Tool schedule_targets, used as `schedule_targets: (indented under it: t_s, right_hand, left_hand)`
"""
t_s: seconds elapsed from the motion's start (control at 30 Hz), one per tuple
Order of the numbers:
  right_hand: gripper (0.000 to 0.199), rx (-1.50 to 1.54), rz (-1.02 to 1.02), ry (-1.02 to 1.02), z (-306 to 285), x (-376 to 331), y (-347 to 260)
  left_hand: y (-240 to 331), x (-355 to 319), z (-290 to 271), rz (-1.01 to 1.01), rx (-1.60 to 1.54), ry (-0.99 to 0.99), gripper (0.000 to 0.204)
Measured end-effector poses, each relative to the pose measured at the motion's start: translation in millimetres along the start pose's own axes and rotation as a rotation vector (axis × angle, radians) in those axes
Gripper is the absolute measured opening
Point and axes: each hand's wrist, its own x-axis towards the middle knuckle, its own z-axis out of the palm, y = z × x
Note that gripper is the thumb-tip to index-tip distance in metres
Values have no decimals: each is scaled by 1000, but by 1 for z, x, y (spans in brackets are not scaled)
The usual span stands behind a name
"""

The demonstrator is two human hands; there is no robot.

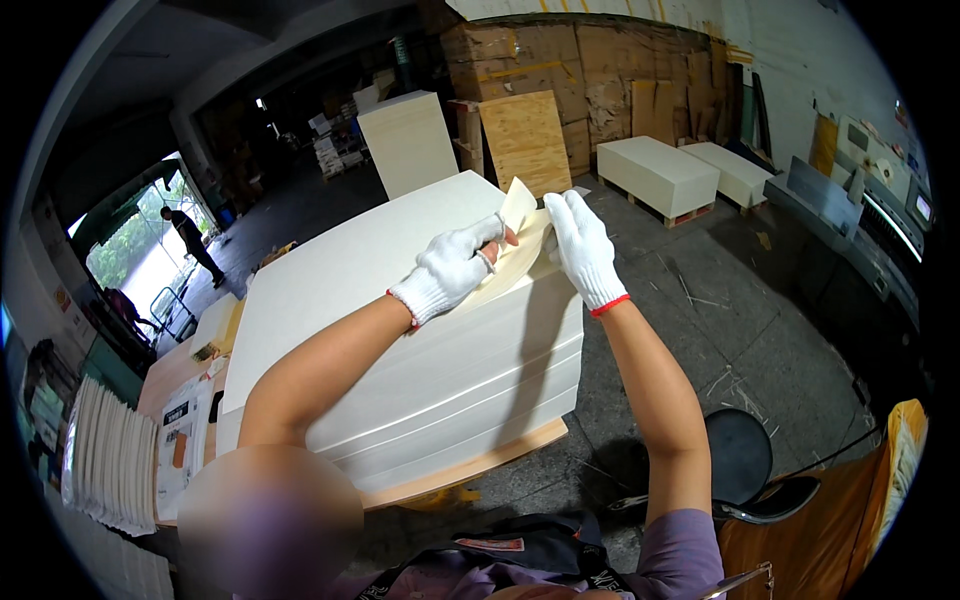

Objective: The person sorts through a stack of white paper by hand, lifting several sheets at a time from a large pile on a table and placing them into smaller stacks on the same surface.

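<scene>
Cream sheets [515, 235], corner lifted, perhaps several

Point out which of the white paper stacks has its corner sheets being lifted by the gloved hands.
The big stack directly in front, where the left hand and right hand peel up corner sheets. The low stacks on pallets near the far wall lie untouched.

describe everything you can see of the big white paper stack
The paper stack is a tall, square-cornered block of cream-white sheets, with faint horizontal lines banding its sides. It rests on a thin wooden board above the concrete floor. At its far right corner, a few top sheets are curled upward, pinched by the gloved left hand and right hand.
</scene>
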Motion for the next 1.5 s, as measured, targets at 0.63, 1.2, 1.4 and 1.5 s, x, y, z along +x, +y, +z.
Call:
schedule_targets:
  t_s: [0.63,1.2,1.4,1.5]
  right_hand:
    - [49,-12,-13,14,1,3,8]
    - [51,-142,-43,30,-11,2,8]
    - [61,-690,-15,-101,-49,-10,3]
    - [62,-791,-79,-252,-44,-11,6]
  left_hand:
    - [5,-5,0,63,-25,3,35]
    - [30,-9,-1,94,134,-24,45]
    - [38,-17,-3,26,262,-24,52]
    - [31,-14,-2,0,337,-53,49]
